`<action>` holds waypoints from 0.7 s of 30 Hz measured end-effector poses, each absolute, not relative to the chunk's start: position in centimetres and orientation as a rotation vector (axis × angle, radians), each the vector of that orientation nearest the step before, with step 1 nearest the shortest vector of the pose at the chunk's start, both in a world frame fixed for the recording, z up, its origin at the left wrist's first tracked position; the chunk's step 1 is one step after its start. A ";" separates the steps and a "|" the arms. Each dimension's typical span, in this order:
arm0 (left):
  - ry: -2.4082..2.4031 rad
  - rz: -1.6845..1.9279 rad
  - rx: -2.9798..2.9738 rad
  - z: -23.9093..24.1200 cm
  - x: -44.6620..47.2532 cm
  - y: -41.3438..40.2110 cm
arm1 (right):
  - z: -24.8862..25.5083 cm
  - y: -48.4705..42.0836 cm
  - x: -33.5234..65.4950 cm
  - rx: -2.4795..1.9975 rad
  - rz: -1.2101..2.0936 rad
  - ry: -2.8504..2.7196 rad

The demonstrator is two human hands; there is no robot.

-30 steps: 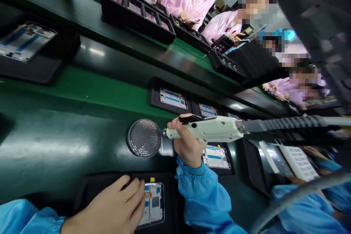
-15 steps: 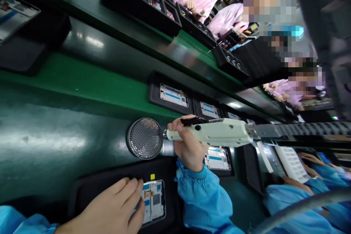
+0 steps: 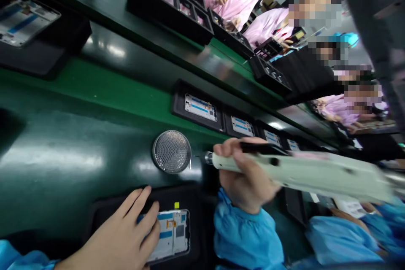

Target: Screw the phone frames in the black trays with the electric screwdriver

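My right hand [image 3: 247,173] is wrapped round a pale green electric screwdriver [image 3: 303,173], with a thumb and fingers near its black lever. The thin bit points left toward a round dish [image 3: 171,152] with a perforated top, a short gap away. Below the dish, a phone frame [image 3: 174,238] with blue strips and an orange flex piece lies in a black tray [image 3: 198,202]. My left hand [image 3: 126,228] rests over the left part of this frame, its fingers spread. A small yellow tab [image 3: 176,205] sits at the frame's upper edge.
Several black trays with phone frames [image 3: 201,107] stand in a row on the green belt [image 3: 126,101]; another frame [image 3: 28,21] lies upper left. Black compartment boxes [image 3: 171,8] line the far side, where people in pink work. A blue-sleeved person [image 3: 341,236] is at right.
My right hand has drawn the screwdriver to the right, away from the dish, and its rear end has swung lower. My left hand's fingers have spread and shifted slightly left on the frame.
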State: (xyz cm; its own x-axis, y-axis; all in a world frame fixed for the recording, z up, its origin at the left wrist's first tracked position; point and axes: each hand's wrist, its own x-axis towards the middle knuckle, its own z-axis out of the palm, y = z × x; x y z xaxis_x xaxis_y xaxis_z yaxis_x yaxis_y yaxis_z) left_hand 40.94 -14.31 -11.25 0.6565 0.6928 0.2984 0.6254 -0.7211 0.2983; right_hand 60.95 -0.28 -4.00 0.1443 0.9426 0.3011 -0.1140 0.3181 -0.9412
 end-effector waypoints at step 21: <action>1.170 0.654 2.702 -10.7 41.8 -14.6 | -5.3 -8.4 58.5 -0.864 1.258 -1.431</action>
State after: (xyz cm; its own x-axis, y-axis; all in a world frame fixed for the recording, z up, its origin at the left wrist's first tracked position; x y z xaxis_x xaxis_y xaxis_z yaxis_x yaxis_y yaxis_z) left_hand 41.77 -14.55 -10.65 0.6063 0.7195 0.3386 0.6653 -0.6922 0.2797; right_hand 58.47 -8.35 -5.32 -0.2425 0.9446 0.2214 -0.0988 0.2030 -0.9742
